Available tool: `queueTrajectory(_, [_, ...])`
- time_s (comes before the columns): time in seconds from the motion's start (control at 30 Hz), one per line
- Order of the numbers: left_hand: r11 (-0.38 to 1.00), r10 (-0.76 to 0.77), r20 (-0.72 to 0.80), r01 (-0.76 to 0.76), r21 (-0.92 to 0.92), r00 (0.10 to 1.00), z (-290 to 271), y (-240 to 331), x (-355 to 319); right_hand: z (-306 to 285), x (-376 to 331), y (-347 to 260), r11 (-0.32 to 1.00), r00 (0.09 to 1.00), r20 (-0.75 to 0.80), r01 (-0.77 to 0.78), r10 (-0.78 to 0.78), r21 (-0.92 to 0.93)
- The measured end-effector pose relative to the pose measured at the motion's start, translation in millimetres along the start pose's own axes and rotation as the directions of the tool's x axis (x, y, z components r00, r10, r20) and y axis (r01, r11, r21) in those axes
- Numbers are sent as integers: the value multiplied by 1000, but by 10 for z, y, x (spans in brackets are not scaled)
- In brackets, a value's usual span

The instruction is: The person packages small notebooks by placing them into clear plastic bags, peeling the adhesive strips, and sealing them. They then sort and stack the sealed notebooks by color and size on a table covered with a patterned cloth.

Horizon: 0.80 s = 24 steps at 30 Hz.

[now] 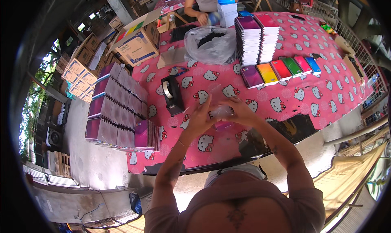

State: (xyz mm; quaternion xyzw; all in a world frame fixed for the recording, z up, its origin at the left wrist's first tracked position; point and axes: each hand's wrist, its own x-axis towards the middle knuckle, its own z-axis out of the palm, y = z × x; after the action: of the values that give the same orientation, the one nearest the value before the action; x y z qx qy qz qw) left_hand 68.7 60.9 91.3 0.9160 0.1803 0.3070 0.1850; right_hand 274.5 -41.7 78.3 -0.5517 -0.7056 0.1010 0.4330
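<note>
My left hand and my right hand are raised together over the pink cartoon-cat tablecloth. Between them they hold a thin clear plastic sleeve, its upper corner sticking up above my fingers. A purple notebook lies on the cloth just under my hands, mostly hidden. A black tape dispenser stands a short way to the left of my left hand.
A row of coloured notebooks lies to the right, behind it two tall notebook stacks. A clear plastic bag and open cardboard box sit farther back. Wrapped purple notebook bundles cover the left. Another person works opposite.
</note>
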Motion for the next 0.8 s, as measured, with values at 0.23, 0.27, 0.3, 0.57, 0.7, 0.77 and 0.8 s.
queueTrajectory(0.23, [997,5,42,-2,-73,999,86,55,-45,38,23,-12,996,992,87,-85,86,-14])
queueTrajectory(0.27, [992,-67,47,72,-106,997,78,83,15,31,39,1,995,991,89,-95,96,-17])
queueTrajectory(0.3, [980,-139,51,145,-134,989,55,104,93,40,60,4,994,989,101,-99,104,-55])
queueTrajectory(0.57, [945,-285,91,265,191,954,177,117,252,-74,152,197,934,955,197,-265,221,241])
queueTrajectory(0.7, [920,-381,60,371,128,923,218,111,297,159,5,429,712,894,184,-439,409,548])
queueTrajectory(0.77, [904,-415,-120,424,53,902,225,27,217,159,-13,397,706,884,147,-446,444,550])
queueTrajectory(0.8, [903,-412,-279,429,-1,867,171,-131,165,129,-13,408,741,894,112,-426,435,519])
